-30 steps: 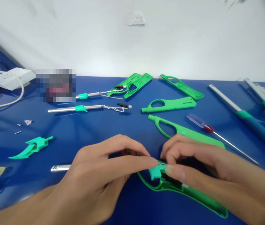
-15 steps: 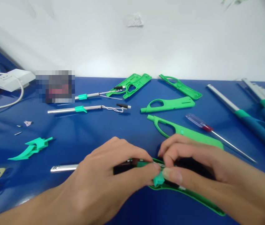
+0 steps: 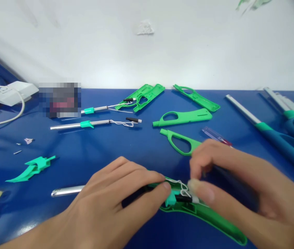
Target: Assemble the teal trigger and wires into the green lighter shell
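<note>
My left hand [image 3: 107,204] is closed over a green handle half [image 3: 222,221], its thumb and forefinger pressing beside a teal trigger [image 3: 171,199] seated in it. From under that hand a silver tube [image 3: 67,191] sticks out to the left. Inside the shell, a black igniter [image 3: 183,198] with a white end lies right of the trigger. Looped white wires [image 3: 184,189] rise above it. My right hand [image 3: 235,183] has its thumb and forefinger tips close together at these wires, in what looks like a pinch; the exact contact is partly hidden.
Behind lie green handle halves [image 3: 185,117], two silver tubes with wires [image 3: 100,122] and a screwdriver [image 3: 215,135] partly covered by my right hand. A teal part [image 3: 36,166] and small metal bits are at left. Blue-handled lighters [image 3: 276,138] lie right; a white cable [image 3: 22,107] at far left.
My right hand has moved off the teal trigger to the right, uncovering the igniter and white wires. My left hand stays on the handle half. The view has shifted slightly.
</note>
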